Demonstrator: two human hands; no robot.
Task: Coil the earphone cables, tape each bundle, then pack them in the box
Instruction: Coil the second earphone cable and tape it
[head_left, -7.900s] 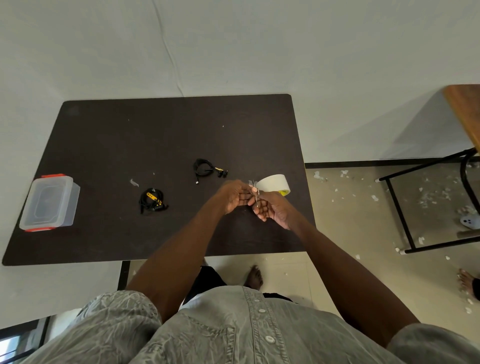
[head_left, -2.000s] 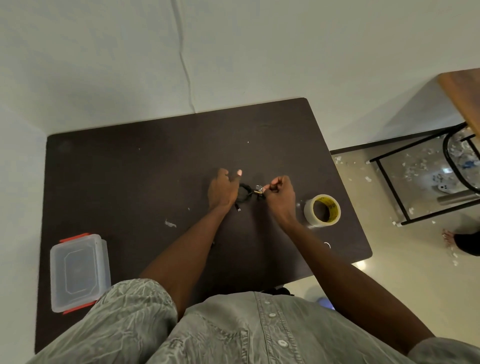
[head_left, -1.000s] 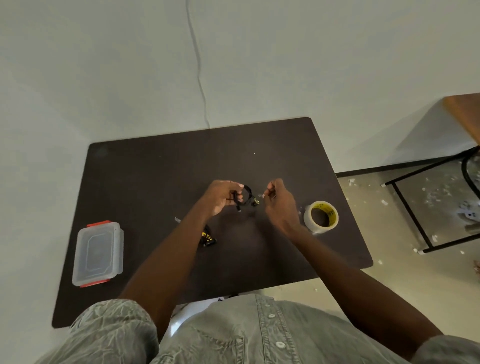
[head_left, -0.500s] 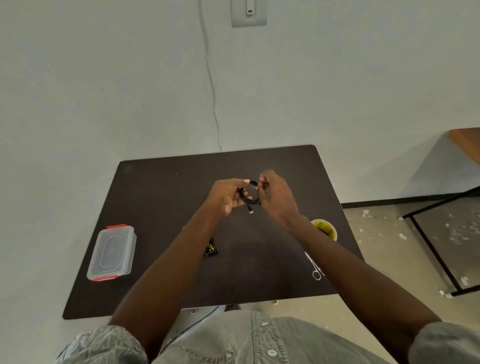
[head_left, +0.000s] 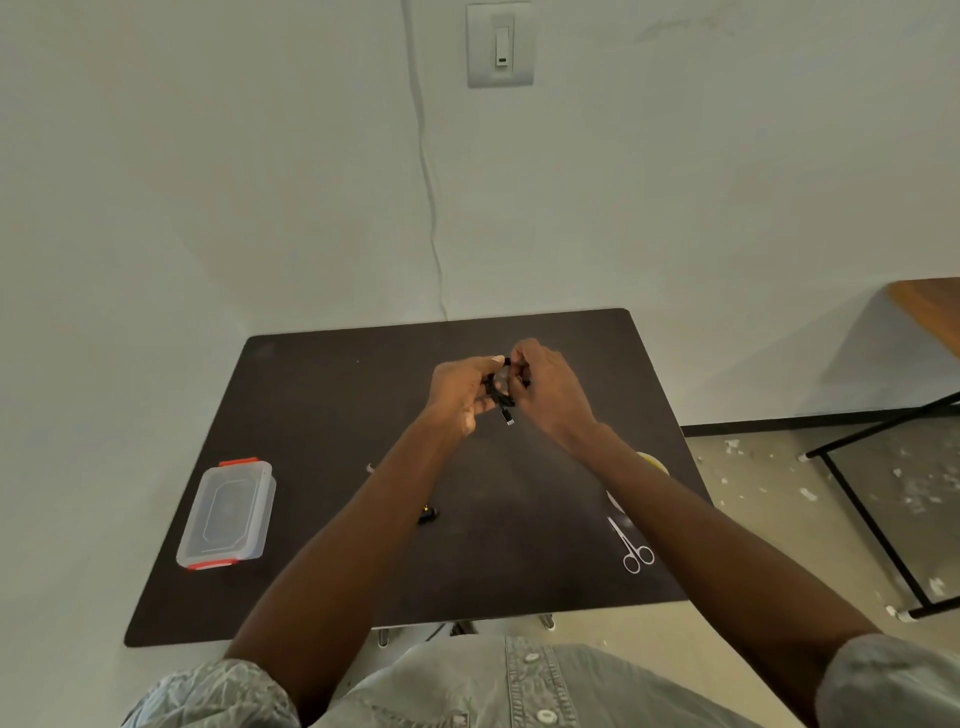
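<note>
Earphone cable (head_left: 500, 396), black, coiled into a small bundle; held in the air above the middle of the table, between both hands. Plug end hangs down out of the bundle, light-tipped.

Left hand (head_left: 461, 391): fingers curled round the left side of the bundle, thumb on top, gripping it.

Right hand (head_left: 551, 391): fingers curled over the right side of the same bundle, pinching it near the top; fingertips of the two hands almost meet. Whether a strip of tape is on the bundle cannot be told at this size.

Second earphone bundle (head_left: 428, 515): black with a spot of yellow, lying on the table, mostly hidden behind the left forearm.

Tape roll (head_left: 653, 461): yellowish, on the right part of the table, largely covered by the right forearm.

Scissors (head_left: 630, 546): silver, small, lying flat near the right front edge of the table, handles toward the person, just beside the right forearm.

Box (head_left: 227, 515): clear plastic, lid on, red clasps at both short ends; on the left part of the table, well apart from the hands.

Table (head_left: 322, 395): dark brown top, set against a pale wall.

Wall switch (head_left: 500, 44): above the table, a thin wire running down the wall beside it.
</note>
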